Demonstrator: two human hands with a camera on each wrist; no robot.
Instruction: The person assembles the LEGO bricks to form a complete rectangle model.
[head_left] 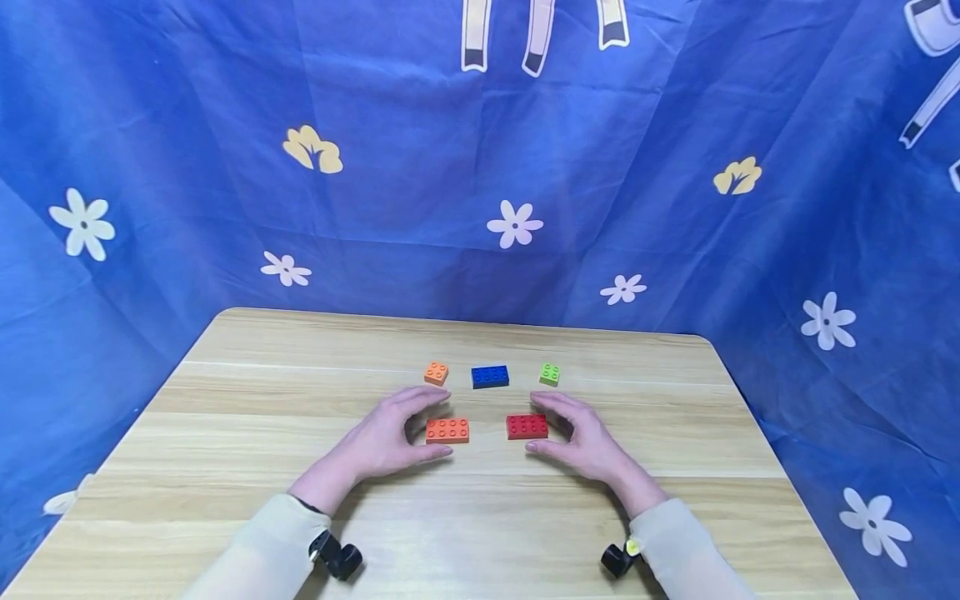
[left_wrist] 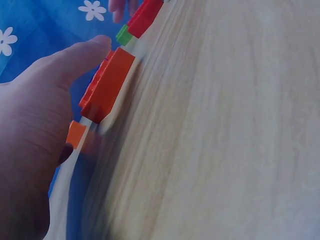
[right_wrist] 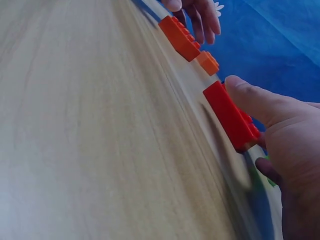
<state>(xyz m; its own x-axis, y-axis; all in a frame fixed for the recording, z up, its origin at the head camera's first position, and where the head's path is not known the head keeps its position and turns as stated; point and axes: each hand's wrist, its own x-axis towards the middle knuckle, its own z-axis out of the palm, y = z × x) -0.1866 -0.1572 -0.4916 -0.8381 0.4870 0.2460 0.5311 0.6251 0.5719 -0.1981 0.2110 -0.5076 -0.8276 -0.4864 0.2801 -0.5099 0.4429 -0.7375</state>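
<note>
My left hand (head_left: 386,435) is spread in a wide C around an orange-red eight-stud brick (head_left: 447,431), thumb on the near side and fingers on the far side, with a gap to the brick. Mirroring it, my right hand (head_left: 581,437) curves loosely about a red eight-stud brick (head_left: 527,427), thumb in front and fingers behind. Both bricks lie flat on the table, studs up. In the right wrist view the thumb overlaps the top of the red brick (right_wrist: 230,117). Nothing is gripped by either hand.
Behind the hands sit a small orange brick (head_left: 436,372), a blue eight-stud brick (head_left: 490,377) and a small green brick (head_left: 550,374) in a row. The wooden table (head_left: 480,533) ends at a blue patterned curtain (head_left: 420,192) at the back and sides.
</note>
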